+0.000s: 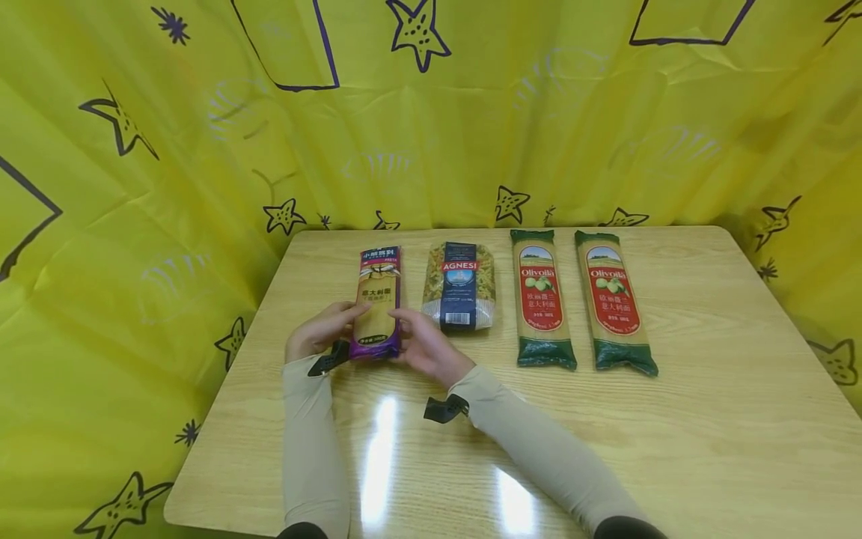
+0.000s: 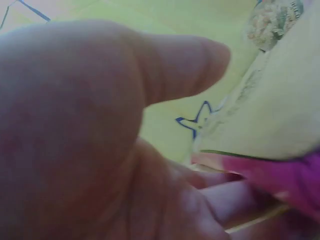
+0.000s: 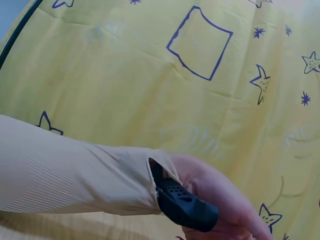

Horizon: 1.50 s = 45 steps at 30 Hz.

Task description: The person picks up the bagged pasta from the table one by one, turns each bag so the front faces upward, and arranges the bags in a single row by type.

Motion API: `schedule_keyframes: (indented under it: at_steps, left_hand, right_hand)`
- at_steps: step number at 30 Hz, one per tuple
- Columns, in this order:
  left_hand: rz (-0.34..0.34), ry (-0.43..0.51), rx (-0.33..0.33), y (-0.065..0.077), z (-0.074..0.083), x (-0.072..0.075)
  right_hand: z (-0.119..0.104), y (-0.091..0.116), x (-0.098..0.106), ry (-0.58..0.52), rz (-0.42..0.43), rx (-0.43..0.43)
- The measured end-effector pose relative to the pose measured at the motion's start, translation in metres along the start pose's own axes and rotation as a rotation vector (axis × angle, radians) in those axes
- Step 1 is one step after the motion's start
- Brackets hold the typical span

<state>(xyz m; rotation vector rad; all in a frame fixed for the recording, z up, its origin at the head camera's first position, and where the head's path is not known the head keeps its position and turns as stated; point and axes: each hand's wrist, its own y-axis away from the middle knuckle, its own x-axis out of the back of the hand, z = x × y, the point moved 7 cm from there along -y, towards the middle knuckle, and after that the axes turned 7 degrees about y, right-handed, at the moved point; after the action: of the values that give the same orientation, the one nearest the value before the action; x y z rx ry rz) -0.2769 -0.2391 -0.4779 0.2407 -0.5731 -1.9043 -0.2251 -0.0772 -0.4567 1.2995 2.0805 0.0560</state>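
A slim yellow-and-purple pack of pasta (image 1: 377, 299) lies between my two hands, at the left of the group on the table. My left hand (image 1: 326, 329) grips its left edge, thumb tip over the front. In the left wrist view the left fingers (image 2: 235, 200) reach under the magenta end of the pack, while the thumb is stretched out above. From the other side my right hand (image 1: 427, 346) holds the right edge with the thumb on top. The right wrist view shows only the back of this hand (image 3: 215, 195); its fingertips are out of frame.
Right of the held pack lies an AGNESI pasta bag (image 1: 460, 288). Farther right are two green-and-red Olivoila spaghetti packs, one nearer (image 1: 542, 299) and one at the outer right (image 1: 614, 303). A yellow patterned curtain (image 1: 458, 150) hangs behind the wooden table (image 1: 727, 419).
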Motion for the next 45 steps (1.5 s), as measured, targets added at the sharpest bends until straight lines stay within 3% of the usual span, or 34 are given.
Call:
schedule_keyframes:
  at_steps: [5, 14, 25, 32, 38, 45]
  left_hand:
    - [0.026, -0.077, 0.005, 0.007, 0.006, 0.001]
    - [0.074, -0.067, -0.021, 0.003, 0.017, -0.002]
    - [0.176, 0.017, -0.037, -0.006, 0.022, -0.008]
    - [0.19, 0.087, -0.074, -0.01, 0.026, -0.014]
    - [0.239, 0.078, -0.093, -0.012, 0.029, -0.016]
    - [0.237, 0.114, -0.099, -0.014, 0.03, -0.02]
  right_hand:
    - [0.002, -0.001, -0.002, -0.033, 0.007, 0.028]
    - [0.004, -0.003, -0.002, -0.075, 0.001, 0.093]
    - [0.001, -0.013, 0.001, -0.061, -0.026, 0.169]
    - [-0.003, -0.016, 0.001, -0.041, -0.024, 0.204]
    - [-0.001, -0.019, 0.001, -0.021, -0.029, 0.204]
    - [0.001, -0.024, -0.002, -0.01, -0.037, 0.205]
